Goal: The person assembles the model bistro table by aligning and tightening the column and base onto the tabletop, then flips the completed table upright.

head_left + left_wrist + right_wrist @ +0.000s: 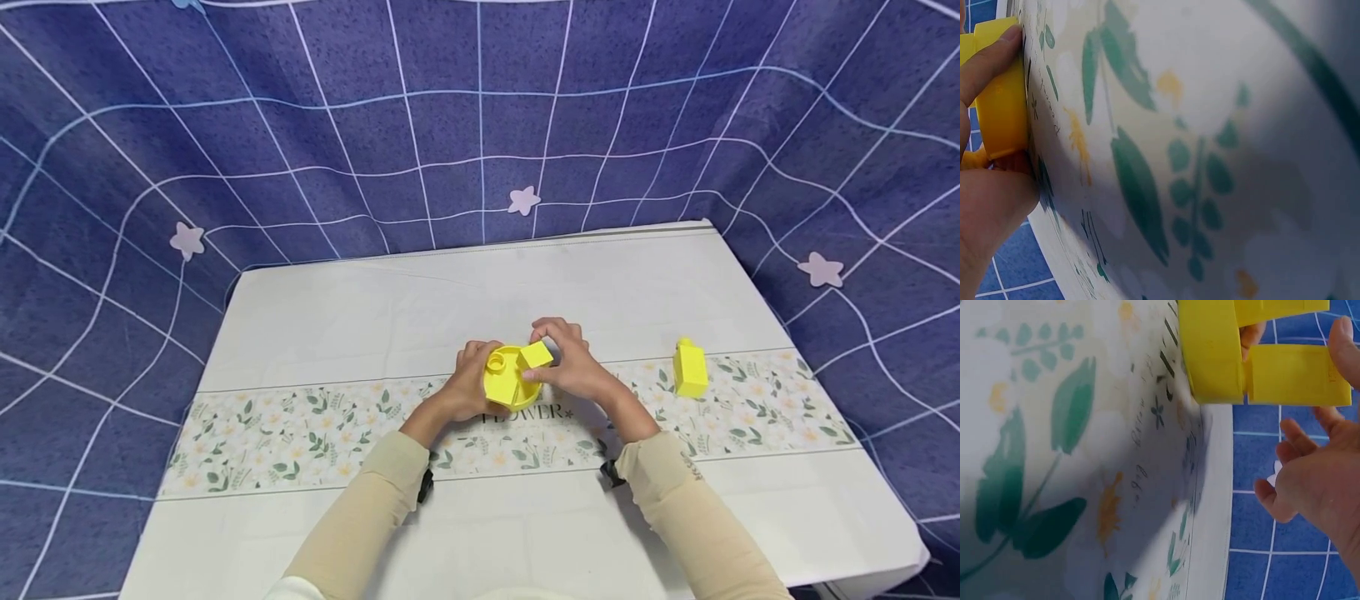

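Near the table's middle, a round yellow base [501, 392] has a small raised ring [496, 362] at its left and a thin divider [515, 393]. My left hand [468, 385] grips its left side, the fingers around its wall [1002, 106] in the left wrist view. My right hand [573, 367] pinches a yellow box-shaped block [536, 356] over the base's right side. The right wrist view shows this block [1297, 375] upright against the base [1213, 356], my thumb on its top end. Its underside is hidden.
A second yellow block [690, 371] with a round knob lies on the table to the right. The white table cover [337, 317] carries a floral band [300, 433] with printed lettering. Behind hangs a blue curtain [442, 125] with white grid lines and stars.
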Demonstrator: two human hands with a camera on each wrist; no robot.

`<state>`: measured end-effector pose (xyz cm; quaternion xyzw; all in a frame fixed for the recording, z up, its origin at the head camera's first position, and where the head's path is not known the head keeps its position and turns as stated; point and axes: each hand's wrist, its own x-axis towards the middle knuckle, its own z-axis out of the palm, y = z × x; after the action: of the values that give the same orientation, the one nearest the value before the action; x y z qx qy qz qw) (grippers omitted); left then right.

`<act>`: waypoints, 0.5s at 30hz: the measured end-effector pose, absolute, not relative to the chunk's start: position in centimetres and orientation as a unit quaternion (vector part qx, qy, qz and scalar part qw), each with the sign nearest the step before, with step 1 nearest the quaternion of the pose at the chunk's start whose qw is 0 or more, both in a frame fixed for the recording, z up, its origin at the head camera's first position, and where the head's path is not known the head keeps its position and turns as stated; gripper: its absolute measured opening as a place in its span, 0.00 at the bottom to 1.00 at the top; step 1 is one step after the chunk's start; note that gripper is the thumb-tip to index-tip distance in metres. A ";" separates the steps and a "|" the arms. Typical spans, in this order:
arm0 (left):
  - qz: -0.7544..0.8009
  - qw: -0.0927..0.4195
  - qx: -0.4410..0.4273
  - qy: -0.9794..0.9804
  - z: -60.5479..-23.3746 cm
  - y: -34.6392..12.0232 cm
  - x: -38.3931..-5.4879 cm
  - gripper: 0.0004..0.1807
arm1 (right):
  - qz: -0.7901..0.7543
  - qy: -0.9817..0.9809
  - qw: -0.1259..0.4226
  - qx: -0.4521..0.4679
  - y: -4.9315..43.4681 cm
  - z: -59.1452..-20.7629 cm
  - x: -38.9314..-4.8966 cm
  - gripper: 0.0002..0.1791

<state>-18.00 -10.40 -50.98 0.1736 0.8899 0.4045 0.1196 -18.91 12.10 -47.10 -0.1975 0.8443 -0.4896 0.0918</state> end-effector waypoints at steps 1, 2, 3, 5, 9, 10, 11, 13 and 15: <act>0.405 0.119 0.175 0.889 -51.0 -10.4 -18.0 0.60 | -0.489 0.843 0.096 -0.204 12.3 -47.0 -18.9 0.23; 0.404 0.121 0.175 0.890 -51.0 -10.4 -18.0 0.60 | -0.491 0.839 0.100 -0.213 12.5 -46.9 -18.9 0.24; 0.404 0.121 0.176 0.889 -51.0 -10.4 -18.0 0.60 | -0.492 0.835 0.103 -0.223 12.8 -46.8 -19.0 0.25; 0.404 0.121 0.178 0.889 -51.0 -10.4 -18.0 0.59 | -0.495 0.828 0.107 -0.241 13.4 -46.5 -19.0 0.28; 0.402 0.119 0.177 0.891 -51.0 -10.5 -18.0 0.58 | -0.491 0.824 0.112 -0.261 14.5 -45.8 -19.1 0.27; 0.401 0.118 0.177 0.891 -51.0 -10.5 -18.0 0.59 | -0.489 0.824 0.112 -0.262 14.6 -45.7 -19.2 0.26; 0.402 0.117 0.177 0.891 -51.0 -10.5 -18.1 0.59 | -0.488 0.825 0.113 -0.262 14.7 -45.7 -19.2 0.25; 0.403 0.115 0.178 0.890 -51.1 -10.5 -18.1 0.59 | -0.491 0.824 0.111 -0.259 14.7 -45.8 -19.1 0.22; 0.404 0.115 0.179 0.890 -51.1 -10.5 -18.1 0.59 | -0.494 0.826 0.101 -0.252 14.4 -46.1 -19.0 0.19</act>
<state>-18.11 -10.47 -51.08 0.1789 0.8898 0.4038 0.1146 -19.01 14.45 -46.05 -0.2521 0.8260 -0.4940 0.1008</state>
